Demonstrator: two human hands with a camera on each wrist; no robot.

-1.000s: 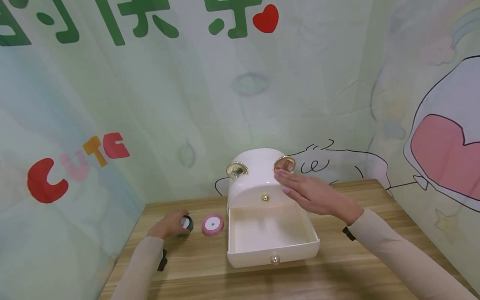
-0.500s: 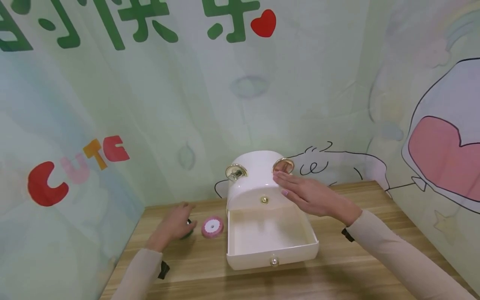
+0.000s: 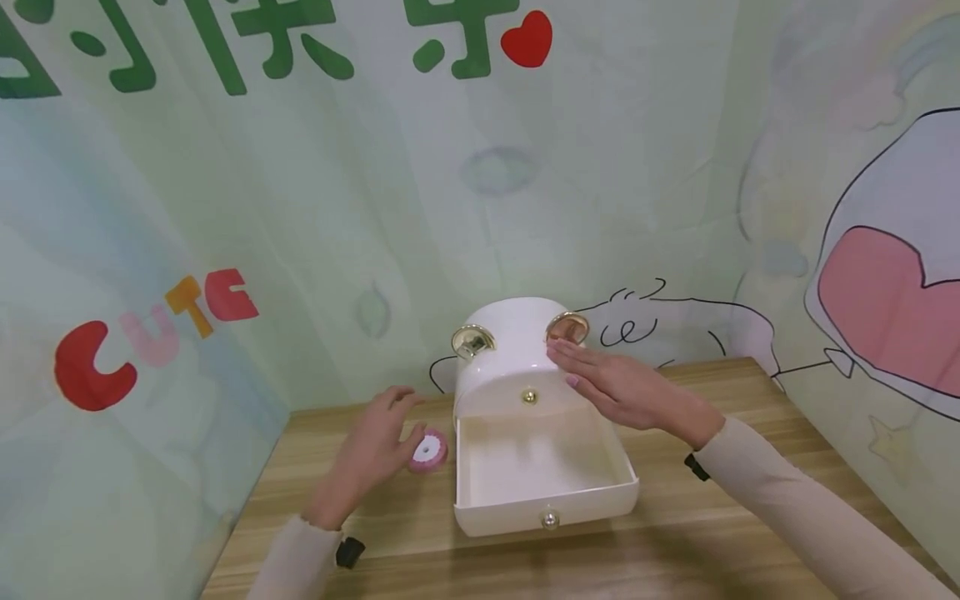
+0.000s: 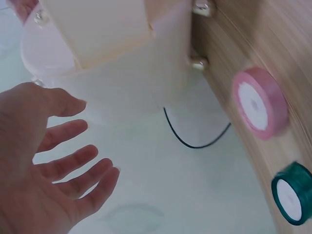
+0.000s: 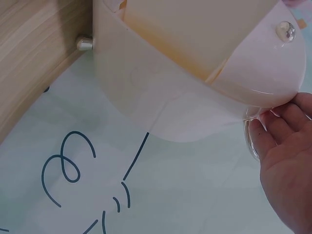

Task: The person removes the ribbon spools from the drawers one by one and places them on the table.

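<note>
A white box (image 3: 517, 329) with two gold-rimmed ears stands on the table, its front drawer (image 3: 502, 517) pulled out. My left hand (image 3: 371, 454) hovers over the table left of the box, fingers spread and holding nothing. By its thumb lies a pink ribbon roll (image 3: 432, 452) with a white centre. The left wrist view also has a green ribbon roll (image 4: 295, 187) on the table; from the head, my left hand covers it. My right hand (image 3: 630, 390) rests on the box's top beside the right ear (image 3: 567, 327), fingers straight.
The wooden table (image 3: 397, 550) ends at a printed cloth backdrop (image 3: 360, 208) close behind the box. Gold knobs sit on the drawer front and on the panel above it. Small metallic feet (image 4: 199, 62) show under the box.
My left hand has let go of the green ribbon roll, risen, and moved right toward the pink one, its fingers spreading. The right hand stays on the box.
</note>
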